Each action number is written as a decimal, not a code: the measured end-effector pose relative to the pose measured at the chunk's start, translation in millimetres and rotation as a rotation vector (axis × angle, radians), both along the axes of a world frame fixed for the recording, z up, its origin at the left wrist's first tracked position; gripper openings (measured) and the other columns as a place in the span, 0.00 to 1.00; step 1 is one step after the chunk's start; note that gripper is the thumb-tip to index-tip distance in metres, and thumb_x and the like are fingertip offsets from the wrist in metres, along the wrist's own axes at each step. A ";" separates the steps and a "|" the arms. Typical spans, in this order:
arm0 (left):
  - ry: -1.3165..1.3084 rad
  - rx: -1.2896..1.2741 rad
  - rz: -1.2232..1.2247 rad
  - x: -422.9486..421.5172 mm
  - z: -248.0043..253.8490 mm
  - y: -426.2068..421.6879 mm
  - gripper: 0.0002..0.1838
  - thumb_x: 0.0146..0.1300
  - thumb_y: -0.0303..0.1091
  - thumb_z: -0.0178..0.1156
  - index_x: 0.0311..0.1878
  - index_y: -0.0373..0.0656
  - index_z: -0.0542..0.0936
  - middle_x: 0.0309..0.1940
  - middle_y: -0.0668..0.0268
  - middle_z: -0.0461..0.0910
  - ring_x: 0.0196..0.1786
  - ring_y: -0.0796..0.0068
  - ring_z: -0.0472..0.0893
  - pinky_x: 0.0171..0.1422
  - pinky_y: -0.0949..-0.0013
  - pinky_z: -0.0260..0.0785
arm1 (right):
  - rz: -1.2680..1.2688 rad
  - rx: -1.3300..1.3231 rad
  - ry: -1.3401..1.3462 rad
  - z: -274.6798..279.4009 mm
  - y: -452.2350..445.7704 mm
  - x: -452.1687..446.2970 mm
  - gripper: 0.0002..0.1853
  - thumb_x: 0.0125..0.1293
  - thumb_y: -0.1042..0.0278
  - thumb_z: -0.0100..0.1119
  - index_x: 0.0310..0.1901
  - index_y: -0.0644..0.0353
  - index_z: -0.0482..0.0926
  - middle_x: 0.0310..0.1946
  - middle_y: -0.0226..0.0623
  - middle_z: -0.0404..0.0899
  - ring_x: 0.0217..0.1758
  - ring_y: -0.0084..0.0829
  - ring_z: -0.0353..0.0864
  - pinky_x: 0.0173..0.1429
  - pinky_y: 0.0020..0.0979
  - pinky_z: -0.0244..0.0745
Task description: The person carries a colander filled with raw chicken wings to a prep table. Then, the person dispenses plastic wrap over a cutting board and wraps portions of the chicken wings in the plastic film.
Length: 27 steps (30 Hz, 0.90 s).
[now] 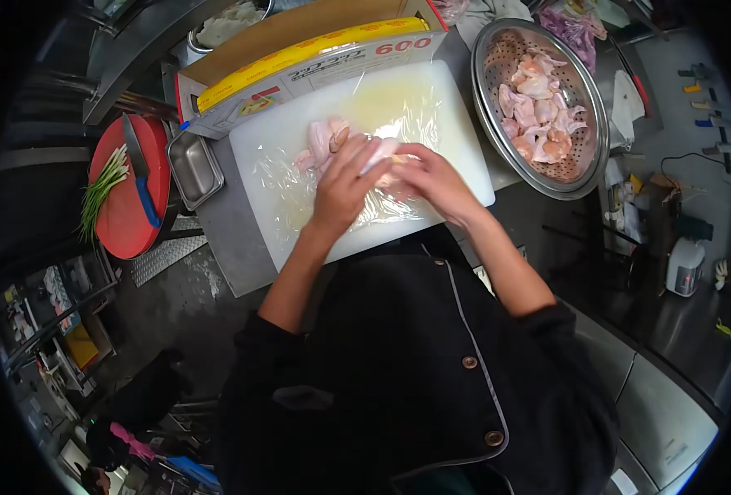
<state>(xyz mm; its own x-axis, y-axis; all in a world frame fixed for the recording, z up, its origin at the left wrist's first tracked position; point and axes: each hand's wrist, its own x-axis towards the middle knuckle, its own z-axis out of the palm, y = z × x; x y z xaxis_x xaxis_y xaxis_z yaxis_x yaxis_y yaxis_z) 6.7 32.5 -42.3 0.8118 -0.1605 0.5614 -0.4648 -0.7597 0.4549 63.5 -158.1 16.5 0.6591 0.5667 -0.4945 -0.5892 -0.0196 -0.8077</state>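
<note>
A sheet of clear plastic wrap (pixel 287 186) lies over the white cutting board (pixel 258 136). Raw chicken pieces (pixel 322 139) rest on the wrap near its middle. My left hand (pixel 345 186) reaches over them, its fingers close together and curved against the chicken. From the other side my right hand (pixel 438 186) meets it, fingers bent round more pale pink chicken and somewhat blurred. The fingers partly hide the pieces between my hands.
Behind the board stands an open plastic wrap box (pixel 332 62). At right, a perforated metal colander (pixel 575 157) holds several raw chicken pieces. At left are a small steel pan (pixel 194 172) and a red round board (pixel 114 223) bearing a blue-handled knife (pixel 143 177) and green onions (pixel 100 194).
</note>
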 end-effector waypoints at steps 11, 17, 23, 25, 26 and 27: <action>0.119 -0.010 0.045 6.5 -37.7 12.6 0.26 0.57 0.40 0.64 0.61 0.52 0.76 0.74 0.57 0.59 0.75 0.47 0.56 0.76 0.35 0.40 | 0.188 -0.506 -0.856 -65.7 31.8 28.6 0.12 0.58 0.65 0.64 0.42 0.60 0.80 0.39 0.42 0.82 0.37 0.40 0.83 0.43 0.37 0.77; 0.226 0.178 0.065 3.9 -46.4 11.9 0.27 0.58 0.44 0.65 0.62 0.56 0.76 0.74 0.57 0.59 0.77 0.46 0.53 0.74 0.31 0.37 | -0.096 -0.766 -0.985 5.5 -54.7 146.5 0.10 0.64 0.65 0.59 0.40 0.62 0.83 0.31 0.40 0.84 0.33 0.31 0.82 0.40 0.33 0.76; 0.284 0.190 0.069 5.5 -42.7 9.8 0.27 0.59 0.46 0.65 0.62 0.57 0.76 0.74 0.56 0.57 0.76 0.45 0.53 0.74 0.32 0.38 | -0.332 -1.611 -1.154 -84.6 -204.5 259.0 0.23 0.59 0.51 0.65 0.44 0.65 0.83 0.39 0.53 0.84 0.42 0.51 0.84 0.46 0.44 0.78; 0.254 0.178 0.091 6.2 -49.5 11.2 0.26 0.59 0.45 0.65 0.61 0.56 0.77 0.74 0.53 0.56 0.76 0.45 0.54 0.74 0.32 0.39 | -0.330 -1.446 -0.972 -61.0 -196.2 250.7 0.25 0.56 0.48 0.67 0.46 0.62 0.83 0.36 0.50 0.84 0.43 0.49 0.84 0.49 0.44 0.77; 0.265 0.189 0.110 6.4 -54.0 12.4 0.26 0.59 0.45 0.65 0.61 0.56 0.77 0.74 0.53 0.56 0.76 0.45 0.54 0.74 0.32 0.39 | -0.325 -1.385 -1.060 -70.2 -208.0 261.8 0.25 0.55 0.48 0.68 0.45 0.63 0.83 0.34 0.49 0.84 0.42 0.46 0.84 0.49 0.42 0.77; 0.217 0.150 0.128 5.6 -60.3 11.7 0.29 0.58 0.46 0.66 0.63 0.55 0.75 0.74 0.51 0.56 0.76 0.44 0.54 0.74 0.32 0.39 | -0.322 -1.327 -1.141 -81.4 -221.9 270.0 0.25 0.54 0.49 0.70 0.43 0.63 0.84 0.33 0.48 0.84 0.40 0.43 0.85 0.48 0.40 0.77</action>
